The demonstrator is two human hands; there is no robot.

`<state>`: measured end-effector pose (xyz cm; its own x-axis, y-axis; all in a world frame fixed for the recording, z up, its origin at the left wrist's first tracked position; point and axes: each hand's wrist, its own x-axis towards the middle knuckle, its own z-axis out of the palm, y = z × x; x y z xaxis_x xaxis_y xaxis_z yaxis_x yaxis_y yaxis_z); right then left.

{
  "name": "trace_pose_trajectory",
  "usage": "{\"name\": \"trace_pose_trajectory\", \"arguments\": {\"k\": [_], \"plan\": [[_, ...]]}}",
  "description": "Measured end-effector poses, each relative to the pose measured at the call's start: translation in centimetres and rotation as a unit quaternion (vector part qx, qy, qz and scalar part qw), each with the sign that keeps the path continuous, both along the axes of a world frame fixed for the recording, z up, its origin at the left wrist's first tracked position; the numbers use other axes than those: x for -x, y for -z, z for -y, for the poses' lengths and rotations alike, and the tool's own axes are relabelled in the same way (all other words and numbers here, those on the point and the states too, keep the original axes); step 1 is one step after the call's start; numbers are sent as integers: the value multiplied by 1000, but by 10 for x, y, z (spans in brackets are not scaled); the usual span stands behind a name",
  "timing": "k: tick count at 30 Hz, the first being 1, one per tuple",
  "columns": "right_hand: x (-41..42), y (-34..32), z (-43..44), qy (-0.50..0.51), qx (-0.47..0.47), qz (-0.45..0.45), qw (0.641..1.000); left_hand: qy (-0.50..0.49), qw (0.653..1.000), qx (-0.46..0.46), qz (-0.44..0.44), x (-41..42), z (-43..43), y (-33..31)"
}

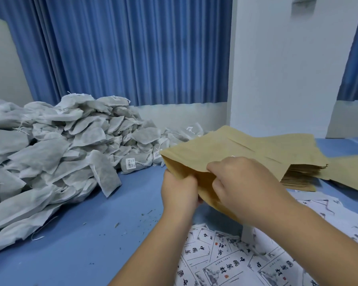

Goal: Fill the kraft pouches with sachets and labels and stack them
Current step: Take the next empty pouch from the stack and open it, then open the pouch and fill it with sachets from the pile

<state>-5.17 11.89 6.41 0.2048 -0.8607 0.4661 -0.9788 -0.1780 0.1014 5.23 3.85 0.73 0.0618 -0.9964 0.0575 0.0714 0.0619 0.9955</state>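
So this pouch is right at the start of its cycle, I'd say. Both hands are on one kraft pouch point(215, 149) held up over the blue table point(81, 234). The left hand point(179, 190) pinches the near corner of its mouth, and the right hand point(242, 186) has its fingers curled onto the edge beside it, so it looks like the mouth is being pulled apart. Can't see anything inside it, so I'm guessing it's empty. Left of the pouch there's a huge heap of grey sachets point(60, 145), which suggests tons of filling to go. Just below the pouch, on the near side, the printed labels point(225, 265) lie spread out loose and overlapping. Right behind the pouch, to its right, sits a stack of flat pouches point(298, 174) that look unfilled to me. I can't spot any pile of plump, finished pouches around it, though one might be out of view. Some dark crumbs point(145, 213) are scattered on the table left of the pouch. For this pouch the sachets, the label and the stacking are all not yet done.
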Motion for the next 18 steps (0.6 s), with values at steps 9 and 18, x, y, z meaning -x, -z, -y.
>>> {"name": "trace_pose_trajectory", "arguments": {"k": [9,18], "plan": [[-6,0,0,44,36,96,994,8,997,-34,-65,-18,10,0],[-36,-36,39,80,-29,132,988,17,988,-18,-150,-25,15,-10]]}}
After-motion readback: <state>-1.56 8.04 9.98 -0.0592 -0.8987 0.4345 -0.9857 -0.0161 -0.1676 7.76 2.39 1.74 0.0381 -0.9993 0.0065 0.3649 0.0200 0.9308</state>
